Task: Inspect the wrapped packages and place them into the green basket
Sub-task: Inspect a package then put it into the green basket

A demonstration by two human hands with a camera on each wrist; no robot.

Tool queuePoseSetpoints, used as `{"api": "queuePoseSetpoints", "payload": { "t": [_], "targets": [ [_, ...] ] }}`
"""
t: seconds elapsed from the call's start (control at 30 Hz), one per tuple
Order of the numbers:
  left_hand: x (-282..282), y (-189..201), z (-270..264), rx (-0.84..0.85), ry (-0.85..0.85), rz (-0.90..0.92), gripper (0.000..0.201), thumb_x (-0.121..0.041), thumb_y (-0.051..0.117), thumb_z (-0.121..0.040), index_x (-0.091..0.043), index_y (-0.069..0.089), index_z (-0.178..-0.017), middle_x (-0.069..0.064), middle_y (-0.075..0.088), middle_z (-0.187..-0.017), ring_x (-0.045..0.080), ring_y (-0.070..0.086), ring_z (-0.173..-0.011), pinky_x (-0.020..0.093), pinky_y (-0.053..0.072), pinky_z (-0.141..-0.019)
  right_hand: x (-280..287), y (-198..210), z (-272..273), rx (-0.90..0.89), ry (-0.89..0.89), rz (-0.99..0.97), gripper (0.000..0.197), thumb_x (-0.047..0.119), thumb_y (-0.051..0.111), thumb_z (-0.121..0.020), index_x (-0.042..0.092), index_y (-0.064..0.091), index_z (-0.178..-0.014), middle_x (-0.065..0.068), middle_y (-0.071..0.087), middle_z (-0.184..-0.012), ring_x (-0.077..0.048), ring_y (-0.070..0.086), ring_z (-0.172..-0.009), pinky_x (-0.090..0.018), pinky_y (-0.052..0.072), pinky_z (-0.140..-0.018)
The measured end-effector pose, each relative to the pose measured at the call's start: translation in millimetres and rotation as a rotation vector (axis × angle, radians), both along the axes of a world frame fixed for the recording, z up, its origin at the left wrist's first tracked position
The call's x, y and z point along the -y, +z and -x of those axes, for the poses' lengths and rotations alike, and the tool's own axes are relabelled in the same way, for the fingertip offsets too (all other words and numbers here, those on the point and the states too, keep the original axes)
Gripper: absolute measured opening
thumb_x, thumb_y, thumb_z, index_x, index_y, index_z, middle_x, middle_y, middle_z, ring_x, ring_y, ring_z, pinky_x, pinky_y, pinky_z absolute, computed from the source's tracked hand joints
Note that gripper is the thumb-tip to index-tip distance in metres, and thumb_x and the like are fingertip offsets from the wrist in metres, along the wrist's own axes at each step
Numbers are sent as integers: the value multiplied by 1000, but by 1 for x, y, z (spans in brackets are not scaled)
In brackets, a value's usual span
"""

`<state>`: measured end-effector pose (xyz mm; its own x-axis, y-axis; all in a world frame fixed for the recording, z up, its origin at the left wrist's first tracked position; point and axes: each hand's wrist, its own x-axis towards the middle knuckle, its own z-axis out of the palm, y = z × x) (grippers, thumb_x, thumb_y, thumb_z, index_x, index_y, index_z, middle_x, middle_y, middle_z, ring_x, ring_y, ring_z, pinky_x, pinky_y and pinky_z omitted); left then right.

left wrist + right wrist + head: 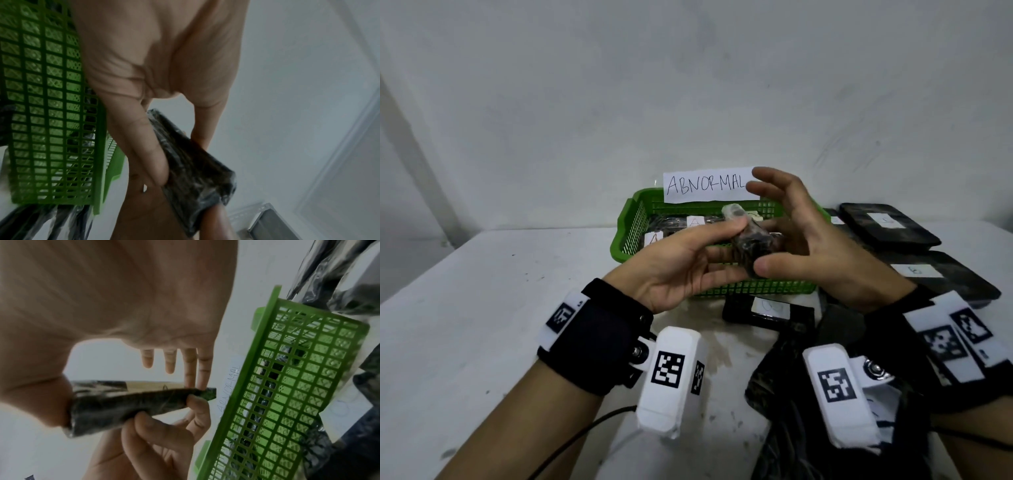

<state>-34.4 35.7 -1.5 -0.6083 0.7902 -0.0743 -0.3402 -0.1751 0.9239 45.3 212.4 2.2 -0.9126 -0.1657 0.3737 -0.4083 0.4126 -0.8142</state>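
- Plain white wall (pixel 688 85) behind, scuffed white tabletop (pixel 482 291) underneath.
- Left hand (pixel 681 263) pinches the flat black plastic-wrapped package (pixel 751 245) thumb over fingers; right hand (pixel 811 250) steadies its near end with the thumb, other fingers spread loose.
- Package hovers over the green plastic mesh basket (pixel 630 233).
- Looks light, stiffish, slick film, so grip the edges.
- Basket floor is partly free; more black wrapped packs (pixel 887 224) crowd the right.
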Motion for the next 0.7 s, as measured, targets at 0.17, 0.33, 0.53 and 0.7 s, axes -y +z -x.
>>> {"api": "queuePoseSetpoints", "payload": {
  "t": [0.17,0.33,0.53,0.7],
  "targets": [
    [0,5,-4,-42,30,-36,61,-21,62,-81,2,51,-136,13,71,-103,15,73,-77,22,60,-63,7,0,0,-101,-5,39,84,32,67,-63,29,35,-139,14,44,-145,-3,63,-110,-24,52,-85],
    [-2,7,-6,-89,128,-10,61,-26,67,-76,-6,52,-132,7,71,-98,10,68,-62,18,57,-54,10,2,-2,-134,-52,20,69,13,70,-72,25,38,-132,14,48,-138,-6,66,-107,-27,54,-86],
    [2,10,-8,-477,210,134,81,-22,75,-74,-34,38,-145,11,68,-117,33,70,-101,36,61,-73,3,11,-4,-49,-78,75,84,55,68,-73,41,31,-147,20,40,-151,0,54,-128,-32,50,-104],
    [1,6,-7,-684,212,224,96,-29,83,-61,-28,36,-144,-3,68,-117,19,68,-83,35,54,-75,-1,5,7,-5,-265,207,78,31,80,-79,27,42,-146,2,72,-119,-15,72,-105,-38,55,-88]
  ]
}}
